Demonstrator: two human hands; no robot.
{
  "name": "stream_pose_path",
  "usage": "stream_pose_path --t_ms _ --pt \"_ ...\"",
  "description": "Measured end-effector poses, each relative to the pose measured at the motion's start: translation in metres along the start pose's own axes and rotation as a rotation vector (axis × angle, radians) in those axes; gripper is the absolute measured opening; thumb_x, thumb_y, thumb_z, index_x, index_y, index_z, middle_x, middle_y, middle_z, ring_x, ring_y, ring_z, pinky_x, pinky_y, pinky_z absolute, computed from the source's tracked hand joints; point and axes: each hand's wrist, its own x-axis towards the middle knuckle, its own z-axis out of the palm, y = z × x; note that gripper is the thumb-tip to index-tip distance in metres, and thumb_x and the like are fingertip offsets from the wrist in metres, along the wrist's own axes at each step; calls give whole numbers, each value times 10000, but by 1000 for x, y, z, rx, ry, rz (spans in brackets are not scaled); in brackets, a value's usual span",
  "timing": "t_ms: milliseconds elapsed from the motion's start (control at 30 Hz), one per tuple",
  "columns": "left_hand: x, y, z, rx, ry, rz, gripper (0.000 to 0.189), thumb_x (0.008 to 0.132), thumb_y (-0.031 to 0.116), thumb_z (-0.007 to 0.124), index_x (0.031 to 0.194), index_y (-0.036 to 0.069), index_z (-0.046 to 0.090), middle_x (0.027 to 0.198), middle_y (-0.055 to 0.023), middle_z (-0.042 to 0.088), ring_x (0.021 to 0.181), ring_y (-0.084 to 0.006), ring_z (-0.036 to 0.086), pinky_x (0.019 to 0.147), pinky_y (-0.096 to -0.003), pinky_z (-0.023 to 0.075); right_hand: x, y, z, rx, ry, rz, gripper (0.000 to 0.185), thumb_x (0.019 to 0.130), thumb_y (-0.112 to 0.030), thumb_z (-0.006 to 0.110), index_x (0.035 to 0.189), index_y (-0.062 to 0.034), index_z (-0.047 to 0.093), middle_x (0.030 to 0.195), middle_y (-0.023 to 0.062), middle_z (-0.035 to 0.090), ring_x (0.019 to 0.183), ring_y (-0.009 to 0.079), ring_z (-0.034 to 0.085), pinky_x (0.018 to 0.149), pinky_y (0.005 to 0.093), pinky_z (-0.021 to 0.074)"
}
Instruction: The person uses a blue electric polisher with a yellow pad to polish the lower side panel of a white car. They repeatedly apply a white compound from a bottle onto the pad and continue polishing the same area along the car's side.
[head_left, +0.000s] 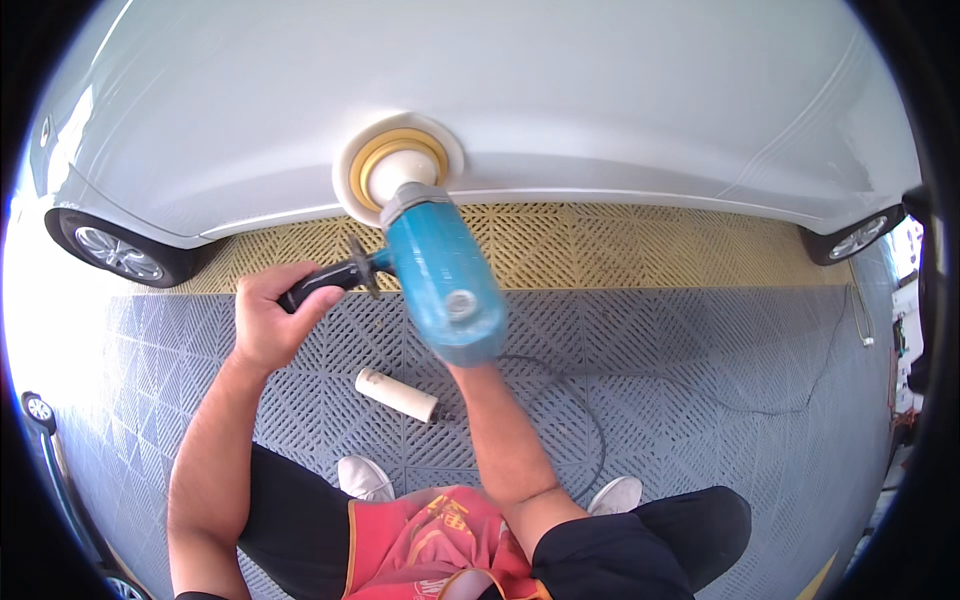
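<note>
A blue car polisher (450, 277) is tilted against the lower side of a silver car (570, 90). Its round pad, white at the rim with a yellow ring (360, 169), touches the door panel just above the sill. My left hand (274, 307) is wrapped around the black side handle (322, 285). My right forearm (506, 442) runs up to the rear of the polisher, and the tool's body hides most of that hand, which grips it from behind. Below the polisher, a white bottle (395, 394) with a dark cap lies on its side on the floor.
A dark power cord (592, 412) curves over the grey grated floor tiles (690, 345) to the right. Yellow tiles (637, 240) run beneath the car. The car's wheels (120, 251) stand at both sides. Part of another vehicle (64, 480) shows at lower left.
</note>
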Motion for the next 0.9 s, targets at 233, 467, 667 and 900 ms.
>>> stream_pose_path --t_ms 233,467,667,900 --pt "-24 89 -9 -937 69 290 606 974 717 634 934 114 680 1109 -23 682 1068 -204 610 958 -388 470 20 -21 -85 -862 273 62 463 1035 -392 694 1368 -72 662 1263 140 699 1079 239 697 996 455 595" --pt "-128 126 -98 -714 265 184 368 1031 129 738 748 151 504 773 -36 512 595 -159 521 650 -263 453 22 -40 -119 -62 330 84 98 989 -126 731 1015 -32 737 870 21 682 781 137 614 739 313 480" --pt "-122 93 -92 -320 408 419 338 1004 125 757 761 136 523 782 -41 537 615 -170 546 649 -256 468 5 -45 -56 -140 299 152 279 1024 -288 744 904 -40 704 836 -3 663 819 155 606 789 344 471" --pt "-132 108 -90 -358 452 439 300 1008 153 745 789 118 542 789 -43 546 645 -171 547 670 -266 467 6 -48 -54 -88 272 129 164 1005 -173 763 966 -24 705 869 19 676 811 148 614 797 363 492"
